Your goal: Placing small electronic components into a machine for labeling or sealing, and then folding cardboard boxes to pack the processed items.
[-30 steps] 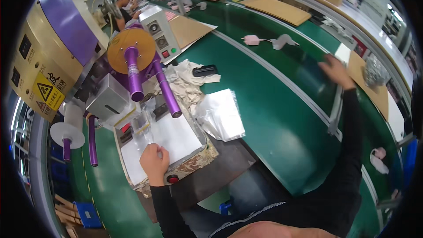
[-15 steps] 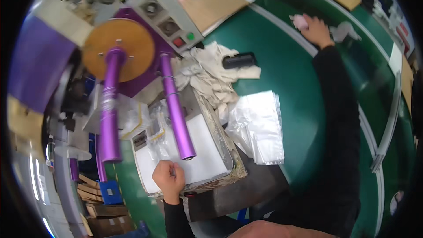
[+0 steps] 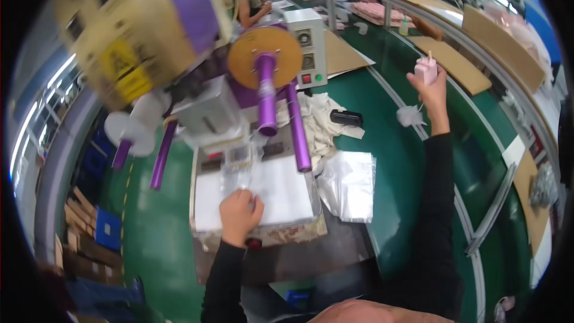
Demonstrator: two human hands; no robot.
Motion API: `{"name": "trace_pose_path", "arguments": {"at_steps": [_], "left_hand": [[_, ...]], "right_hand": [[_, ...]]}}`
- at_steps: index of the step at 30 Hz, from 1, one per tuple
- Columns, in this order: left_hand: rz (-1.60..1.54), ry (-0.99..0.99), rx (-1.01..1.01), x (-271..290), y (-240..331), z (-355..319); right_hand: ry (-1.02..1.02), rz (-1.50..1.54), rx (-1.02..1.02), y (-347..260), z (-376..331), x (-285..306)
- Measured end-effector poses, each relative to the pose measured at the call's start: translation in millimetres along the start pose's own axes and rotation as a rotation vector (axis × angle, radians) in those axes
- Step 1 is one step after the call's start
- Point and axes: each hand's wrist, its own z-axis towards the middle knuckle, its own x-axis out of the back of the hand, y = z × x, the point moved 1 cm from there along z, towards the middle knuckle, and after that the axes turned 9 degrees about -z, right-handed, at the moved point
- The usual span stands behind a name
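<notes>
My right hand (image 3: 433, 93) is raised over the green conveyor belt on the right. Its fingers are closed round a small pink block with a thin prong (image 3: 426, 72), possibly a plug adapter. A whitish bundle (image 3: 409, 115) is just below that hand. Over the white plate (image 3: 281, 194) of the machine, my left hand (image 3: 240, 212) is curled into a fist. Clear plastic film (image 3: 235, 178) lies right beyond its knuckles; whether the fingers hold anything is hidden. Right of the plate lies a stack of clear plastic bags (image 3: 350, 185).
Purple rollers (image 3: 297, 131) and an orange-brown disc (image 3: 239, 57) jut over the plate. Behind them stands a grey control box (image 3: 305, 42). A crumpled cream cloth (image 3: 317, 128) carries a black object (image 3: 347, 118). A metal rail borders the belt. Another person (image 3: 251, 9) sits at the far end.
My right hand has lifted the pink block from the belt area, and it now shows upright. The view has swung up and left. My left hand remains by the plate, still curled.
</notes>
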Motion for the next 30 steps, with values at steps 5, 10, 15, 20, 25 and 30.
{"name": "trace_pose_path", "arguments": {"at_steps": [5, 10, 15, 20, 25, 30], "left_hand": [[0.008, 0.028, -0.053, -7.3, -3.9, -2.3], [-0.091, 0.024, -0.046, -7.2, -15.3, -6.2], [-0.733, 0.255, 0.205, 29.4, 32.3, -15.0], [-0.569, 0.204, -0.249, 99.7, 90.0, -9.6], [-0.637, 0.011, -0.27, 144.6, 93.4, -21.4], [-0.681, -0.217, -0.226, 141.2, 96.5, -26.4]], "right_hand": [[-0.131, 0.21, 0.224, -83.0, -89.3, 7.8], [-0.647, 0.635, -0.038, -165.2, -187.5, 13.3], [-1.308, 0.826, -0.404, -196.3, -268.6, -32.6], [-1.556, 0.815, -0.416, -218.5, -314.5, -37.0], [-1.796, 0.621, -0.196, -230.5, -315.0, -32.4], [-1.741, 0.526, 0.042, -232.1, -316.1, -25.3]]}}
